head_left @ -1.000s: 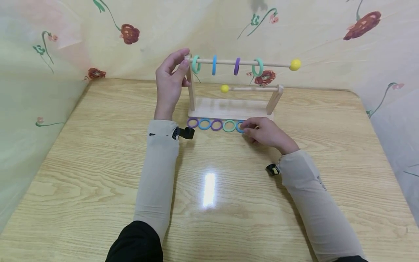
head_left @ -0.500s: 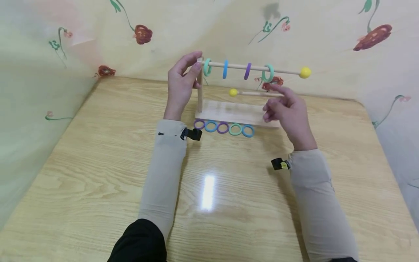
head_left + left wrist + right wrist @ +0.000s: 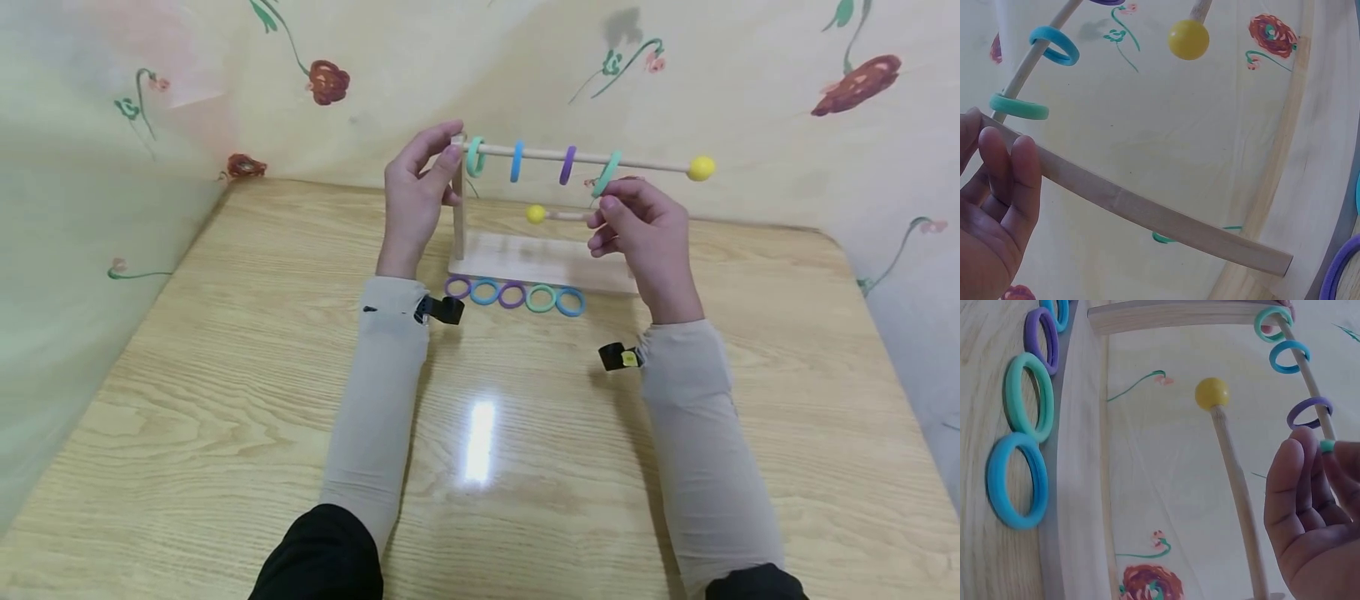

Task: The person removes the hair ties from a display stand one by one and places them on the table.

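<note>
My left hand (image 3: 416,196) grips the top of the left post of a wooden ring stand (image 3: 540,257). From that post the upper rod (image 3: 645,165) runs right to a yellow ball (image 3: 701,168). Four-colour spacing shows along it: a green ring (image 3: 476,157) by the post, a blue ring (image 3: 517,161), a purple ring (image 3: 567,165) and a second green ring (image 3: 606,174). My right hand (image 3: 652,237) pinches that second green ring between thumb and forefinger, and the ring tilts on the rod. In the right wrist view the fingers hide most of it.
A row of several rings lies on the table along the stand's front edge, ending in a blue ring (image 3: 571,302) at the right. The lower rod's yellow ball (image 3: 536,214) points left, and my right hand hides its post. Flowered cloth (image 3: 525,67) hangs behind the table (image 3: 247,417).
My right hand has risen from the blue ring at the row's right end to the upper rod and now pinches the right green ring, which has tilted. The left hand keeps its grip.
</note>
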The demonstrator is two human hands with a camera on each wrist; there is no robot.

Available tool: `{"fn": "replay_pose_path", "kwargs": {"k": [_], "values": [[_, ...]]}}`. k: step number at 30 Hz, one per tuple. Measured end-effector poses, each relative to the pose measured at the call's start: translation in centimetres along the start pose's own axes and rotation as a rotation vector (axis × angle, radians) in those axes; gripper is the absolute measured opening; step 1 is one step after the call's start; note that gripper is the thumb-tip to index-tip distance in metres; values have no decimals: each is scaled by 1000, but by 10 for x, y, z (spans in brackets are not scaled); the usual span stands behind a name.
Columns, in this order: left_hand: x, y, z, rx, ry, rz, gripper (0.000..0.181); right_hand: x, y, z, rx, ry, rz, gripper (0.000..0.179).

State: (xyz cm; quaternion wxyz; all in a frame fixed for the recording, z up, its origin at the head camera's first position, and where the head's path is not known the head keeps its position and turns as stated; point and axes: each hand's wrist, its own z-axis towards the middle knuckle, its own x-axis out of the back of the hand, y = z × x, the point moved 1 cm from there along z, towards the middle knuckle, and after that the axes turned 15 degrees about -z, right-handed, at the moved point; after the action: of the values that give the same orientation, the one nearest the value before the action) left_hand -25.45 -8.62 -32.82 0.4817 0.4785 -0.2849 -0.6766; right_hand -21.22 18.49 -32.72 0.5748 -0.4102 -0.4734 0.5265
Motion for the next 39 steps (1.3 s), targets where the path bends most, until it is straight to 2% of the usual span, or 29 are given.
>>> {"fn": "replay_pose_path", "kwargs": {"k": [8,13,17,20,24,28,35,39], "values": [[4,1,0,3,27,1,31,-2,2,3,9,-84,-208,16],[4,1,-1,-9,28,4,32,-4,6,6,26,-70,-285,17],[1,1,0,3,25,-16,32,1,7,7,-16,32,-234,11],[-2,1,1,18,26,-39,31,4,8,7,-32,68,-155,13],[-5,1,3,19,23,-35,31,3,10,7,-19,-4,-20,30],[-7,0,4,23,22,-24,31,-3,11,8,-15,-94,49,40],[-7,-2,3,7,19,6,31,-14,10,13,-17,-139,37,40],[-6,-1,3,-1,32,1,30,-20,8,18,-29,-155,11,31]]}}
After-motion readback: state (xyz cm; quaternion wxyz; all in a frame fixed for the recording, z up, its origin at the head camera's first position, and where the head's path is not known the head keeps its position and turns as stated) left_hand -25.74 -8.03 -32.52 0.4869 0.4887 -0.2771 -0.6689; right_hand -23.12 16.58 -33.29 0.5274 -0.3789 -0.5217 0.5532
